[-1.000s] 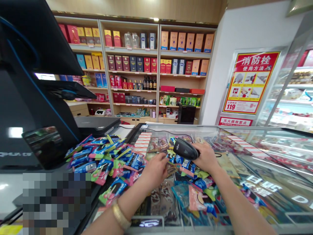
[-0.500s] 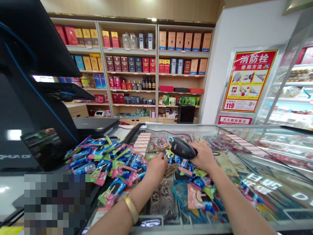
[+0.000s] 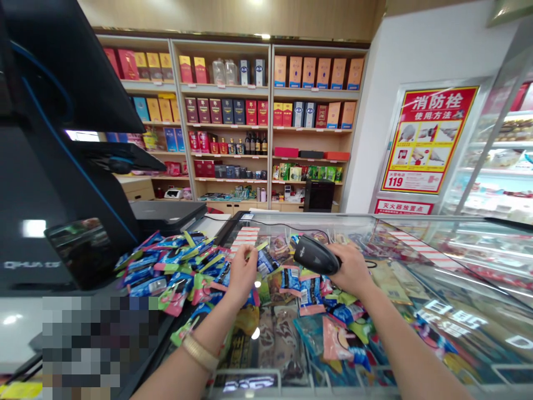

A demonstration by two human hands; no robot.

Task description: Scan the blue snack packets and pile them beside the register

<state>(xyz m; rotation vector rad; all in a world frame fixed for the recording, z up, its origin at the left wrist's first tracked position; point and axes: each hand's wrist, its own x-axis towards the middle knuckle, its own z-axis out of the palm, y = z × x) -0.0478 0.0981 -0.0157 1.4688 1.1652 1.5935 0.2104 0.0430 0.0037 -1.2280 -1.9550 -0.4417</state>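
Note:
My right hand point(image 3: 353, 269) is wrapped round the handle of a black barcode scanner point(image 3: 315, 254), its head pointing left over the glass. To the left, my left hand point(image 3: 242, 273) has its fingers pinched at the edge of a small blue snack packet point(image 3: 266, 263). A large heap of similar blue, pink and green packets point(image 3: 179, 264) lies left of that hand. Below the scanner, a looser group of packets point(image 3: 311, 293) rests on the glass counter top, some with barcodes facing up. A pink packet point(image 3: 335, 339) lies nearer to me.
A dark point-of-sale terminal point(image 3: 62, 166) stands at the left, with a phone-like screen point(image 3: 79, 250) by its base. The scanner's cable point(image 3: 287, 225) crosses the glass counter point(image 3: 353, 221). Shelves of boxed bottles point(image 3: 227, 111) line the back wall; a red poster point(image 3: 428, 139) hangs at right.
My left hand has moved left, toward the large heap, and a blue packet now shows at its fingertips. More packets show under the scanner; my right hand has barely shifted.

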